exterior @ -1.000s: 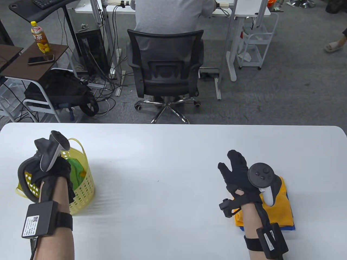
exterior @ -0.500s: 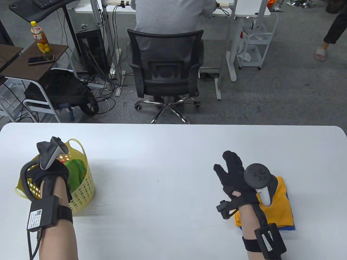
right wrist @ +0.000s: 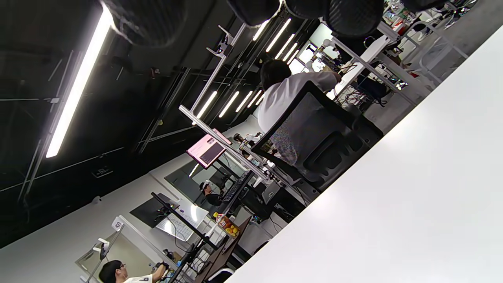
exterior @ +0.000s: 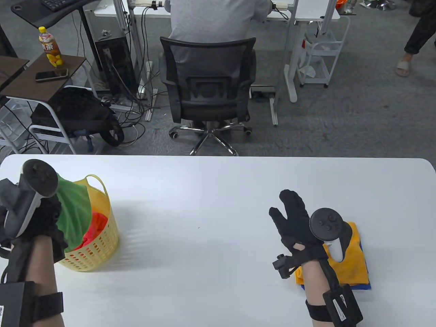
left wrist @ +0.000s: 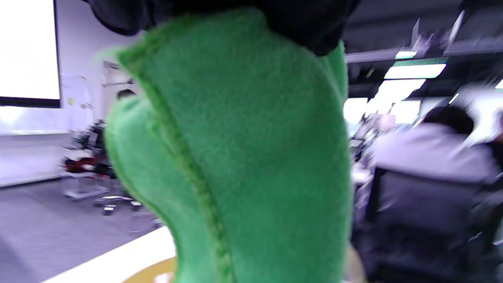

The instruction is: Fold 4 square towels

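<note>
My left hand (exterior: 41, 218) grips a green towel (exterior: 73, 211) and holds it up above the yellow basket (exterior: 98, 245) at the table's left. The towel fills the left wrist view (left wrist: 243, 157), hanging from my gloved fingers (left wrist: 306, 23). A red towel (exterior: 97, 224) lies in the basket. My right hand (exterior: 293, 214) hovers open and empty over the table, fingers spread. Beside its wrist lies a folded orange towel (exterior: 351, 262) on top of a blue one (exterior: 361, 286).
The white table (exterior: 211, 211) stretches between the basket and the folded stack. Behind its far edge are an office chair (exterior: 207, 88) with a seated person, a side table (exterior: 41, 78) with a bottle and phone, and a white cart (exterior: 320, 51).
My left hand went down into the basket, took hold of the green towel and lifted it up and to the left. The red towel now shows. My right hand barely moved.
</note>
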`<state>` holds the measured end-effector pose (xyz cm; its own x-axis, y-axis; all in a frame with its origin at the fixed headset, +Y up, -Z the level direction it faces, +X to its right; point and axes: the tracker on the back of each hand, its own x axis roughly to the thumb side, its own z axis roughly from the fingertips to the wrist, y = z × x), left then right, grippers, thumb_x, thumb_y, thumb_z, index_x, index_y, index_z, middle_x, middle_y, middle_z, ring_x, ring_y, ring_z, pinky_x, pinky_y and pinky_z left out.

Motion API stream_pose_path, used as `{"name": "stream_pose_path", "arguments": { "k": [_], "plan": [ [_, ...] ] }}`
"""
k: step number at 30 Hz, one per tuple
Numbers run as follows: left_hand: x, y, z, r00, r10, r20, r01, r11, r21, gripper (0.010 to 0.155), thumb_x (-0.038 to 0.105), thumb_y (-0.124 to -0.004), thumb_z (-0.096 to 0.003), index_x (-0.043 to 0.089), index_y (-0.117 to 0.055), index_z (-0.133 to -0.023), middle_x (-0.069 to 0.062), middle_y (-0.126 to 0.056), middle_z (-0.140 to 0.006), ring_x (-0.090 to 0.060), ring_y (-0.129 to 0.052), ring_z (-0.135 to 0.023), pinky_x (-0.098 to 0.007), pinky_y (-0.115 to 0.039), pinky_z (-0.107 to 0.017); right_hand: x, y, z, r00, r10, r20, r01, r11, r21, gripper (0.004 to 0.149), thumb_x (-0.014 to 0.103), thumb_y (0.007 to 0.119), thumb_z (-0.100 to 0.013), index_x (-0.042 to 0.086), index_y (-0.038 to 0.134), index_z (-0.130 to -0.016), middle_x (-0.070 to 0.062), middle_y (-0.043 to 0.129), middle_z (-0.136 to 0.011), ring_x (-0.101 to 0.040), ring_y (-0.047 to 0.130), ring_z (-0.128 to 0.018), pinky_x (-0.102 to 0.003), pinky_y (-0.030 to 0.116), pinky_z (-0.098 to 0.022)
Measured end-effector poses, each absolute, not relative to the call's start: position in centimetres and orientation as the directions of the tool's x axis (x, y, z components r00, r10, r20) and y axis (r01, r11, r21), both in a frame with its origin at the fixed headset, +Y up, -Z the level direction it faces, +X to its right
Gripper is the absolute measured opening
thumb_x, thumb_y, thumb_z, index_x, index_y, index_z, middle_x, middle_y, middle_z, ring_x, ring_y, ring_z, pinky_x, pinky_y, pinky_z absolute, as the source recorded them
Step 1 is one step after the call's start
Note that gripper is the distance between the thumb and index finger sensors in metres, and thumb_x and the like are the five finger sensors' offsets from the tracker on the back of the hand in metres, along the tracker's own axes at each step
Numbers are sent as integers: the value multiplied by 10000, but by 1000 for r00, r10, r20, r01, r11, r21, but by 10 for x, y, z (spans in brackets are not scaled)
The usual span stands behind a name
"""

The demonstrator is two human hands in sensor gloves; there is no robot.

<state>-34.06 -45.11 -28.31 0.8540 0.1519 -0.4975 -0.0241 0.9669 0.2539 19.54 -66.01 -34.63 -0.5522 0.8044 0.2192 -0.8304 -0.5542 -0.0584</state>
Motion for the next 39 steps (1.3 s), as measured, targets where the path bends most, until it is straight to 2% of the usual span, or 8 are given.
{"name": "stream_pose_path", "arguments": {
  "k": [4,9,17,24,28,31,35,39],
  "plan": [
    [-307,-427,-265,897,277,-344,-156,927,340,449,421,-763,-510,267,-878,-916,100,-1075,-665,-171,-1038,-753,-529,-628,-824,195,-654,-342,-529,814,240,-844,-534,-49,764,440,721,-532,6,475,-1111,-411,402,-1127,-628,536,-950,-777,475,-613],
    [-243,-451,-278,951,234,-204,-197,963,186,448,430,-769,-515,270,-879,-918,100,-1071,-647,-173,-1038,-738,-526,-631,-820,198,-649,-337,-516,818,252,-851,-524,-40,761,440,719,-534,4,480,-1111,-413,404,-1126,-628,537,-950,-777,475,-612],
    [-144,-560,-322,994,-52,-92,44,995,-90,451,443,-765,-513,278,-878,-917,102,-1068,-596,-153,-1040,-711,-514,-633,-821,204,-642,-330,-496,825,270,-862,-504,-43,761,440,719,-535,2,484,-1112,-414,403,-1127,-631,534,-950,-779,473,-612],
    [-92,-679,-348,996,92,8,-85,947,-309,461,456,-764,-508,282,-861,-924,126,-1071,-638,-141,-1040,-750,-505,-637,-821,207,-643,-332,-490,832,260,-866,-498,-40,759,439,719,-535,3,486,-1111,-415,405,-1127,-632,534,-949,-780,472,-612],
    [-91,-717,-353,950,310,-27,-293,864,-409,553,535,-728,-503,300,-784,-1000,72,-1007,-859,-223,-948,-909,-525,-593,-832,210,-647,-335,-492,836,244,-866,-498,-40,758,438,720,-534,1,489,-1109,-415,409,-1126,-630,537,-949,-780,473,-611],
    [-98,-718,-353,924,382,-35,-359,829,-429,612,572,-700,-498,289,-732,-1039,40,-963,-923,-261,-897,-954,-538,-572,-831,211,-650,-337,-498,835,232,-862,-505,-34,758,438,719,-535,0,489,-1109,-415,409,-1125,-631,537,-948,-780,472,-611],
    [-109,-684,-343,912,410,17,-388,874,-293,631,580,-710,-496,299,-699,-1060,13,-883,-1011,-295,-822,-1014,-553,-541,-837,210,-651,-338,-499,836,228,-862,-506,-31,758,438,718,-536,0,487,-1110,-416,408,-1125,-632,533,-948,-780,470,-611],
    [-97,-672,-313,934,310,177,-270,937,-222,567,548,-771,-490,346,-758,-1019,31,-865,-1028,-309,-738,-1076,-590,-479,-849,209,-651,-338,-502,834,230,-860,-510,-31,758,439,718,-536,1,488,-1110,-415,411,-1125,-632,534,-949,-780,469,-611]
  ]
}}
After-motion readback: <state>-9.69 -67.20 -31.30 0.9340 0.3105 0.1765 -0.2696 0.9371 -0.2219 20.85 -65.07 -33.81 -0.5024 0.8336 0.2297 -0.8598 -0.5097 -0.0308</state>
